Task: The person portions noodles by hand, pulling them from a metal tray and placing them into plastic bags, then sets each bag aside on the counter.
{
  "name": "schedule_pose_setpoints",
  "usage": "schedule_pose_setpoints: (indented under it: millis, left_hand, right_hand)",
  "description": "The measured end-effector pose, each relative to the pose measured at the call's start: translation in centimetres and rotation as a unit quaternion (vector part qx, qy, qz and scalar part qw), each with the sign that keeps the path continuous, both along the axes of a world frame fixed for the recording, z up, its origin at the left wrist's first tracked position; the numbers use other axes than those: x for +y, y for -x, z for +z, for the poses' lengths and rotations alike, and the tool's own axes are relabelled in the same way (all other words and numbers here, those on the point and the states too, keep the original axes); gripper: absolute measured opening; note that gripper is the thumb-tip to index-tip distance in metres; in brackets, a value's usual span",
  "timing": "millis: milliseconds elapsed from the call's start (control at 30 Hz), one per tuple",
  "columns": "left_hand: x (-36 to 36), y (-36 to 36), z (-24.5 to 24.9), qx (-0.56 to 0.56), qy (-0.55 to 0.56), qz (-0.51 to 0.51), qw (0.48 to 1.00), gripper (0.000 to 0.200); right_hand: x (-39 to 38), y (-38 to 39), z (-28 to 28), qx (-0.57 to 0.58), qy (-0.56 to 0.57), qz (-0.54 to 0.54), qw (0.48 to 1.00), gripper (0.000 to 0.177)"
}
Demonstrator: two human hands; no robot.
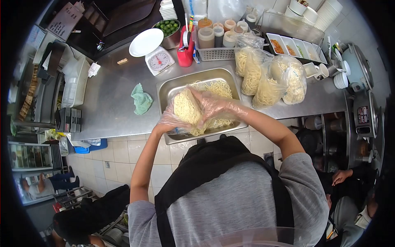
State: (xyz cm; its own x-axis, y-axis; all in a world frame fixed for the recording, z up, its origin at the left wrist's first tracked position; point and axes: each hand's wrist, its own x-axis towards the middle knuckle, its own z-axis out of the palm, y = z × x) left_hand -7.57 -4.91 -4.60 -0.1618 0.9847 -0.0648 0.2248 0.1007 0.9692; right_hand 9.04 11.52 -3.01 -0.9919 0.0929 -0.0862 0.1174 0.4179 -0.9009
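Note:
A bundle of pale noodles is held above a steel tray that has loose noodles in it. My left hand, in a clear plastic glove, is wrapped round the bundle's left and lower side. On its right side, my right hand, gloved the same way, presses against the bundle. Part of the tray's noodles is hidden under my hands and the bundle. Bagged noodles lie on the counter to the right of the tray.
On the steel counter are a green cloth, a scale, a red container, a basket of sauce bottles and a topping tray. A rice cooker stands right. Other people are at the lower left and lower right.

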Motion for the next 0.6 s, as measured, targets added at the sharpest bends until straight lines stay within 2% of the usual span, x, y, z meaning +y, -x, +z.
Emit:
schedule_pose_setpoints:
  millis: [67,167,267,367,467,500,567,600]
  left_hand:
    - [-0.3,-0.5,0.3,-0.039,-0.015,0.016,0.999,0.118]
    - [-0.8,-1.7,0.2,-0.043,-0.032,0.044,0.998,0.121]
    - [-0.6,-1.1,-2.3,-0.088,0.062,0.099,0.989,0.125]
    - [-0.7,-2.5,-0.7,-0.182,-0.064,0.128,0.973,0.127]
    - [-0.6,-2.9,-0.4,-0.203,-0.130,0.124,0.962,0.132]
    - [-0.5,-3.0,-0.5,-0.206,-0.153,0.125,0.958,0.132]
    - [-0.2,-2.6,-0.2,-0.192,-0.078,0.077,0.975,0.133]
    - [0.1,-2.3,0.0,-0.183,-0.043,0.049,0.981,0.133]
  right_hand:
    - [-0.2,-0.5,-1.4,0.001,-0.063,-0.001,0.998,0.145]
    - [-1.0,0.0,-1.7,0.026,-0.083,-0.024,0.996,0.147]
    - [-2.1,1.0,-2.0,0.072,0.061,-0.026,0.995,0.149]
    - [-2.8,1.3,-2.5,0.190,-0.047,-0.027,0.980,0.149]
    - [-2.9,0.7,-0.6,0.167,-0.135,-0.035,0.976,0.148]
    - [-2.8,0.6,-1.0,0.179,-0.118,-0.031,0.976,0.147]
    - [-1.9,0.7,-2.4,0.204,-0.084,-0.023,0.975,0.145]
    - [-1.6,0.7,-2.8,0.172,-0.070,-0.028,0.982,0.144]
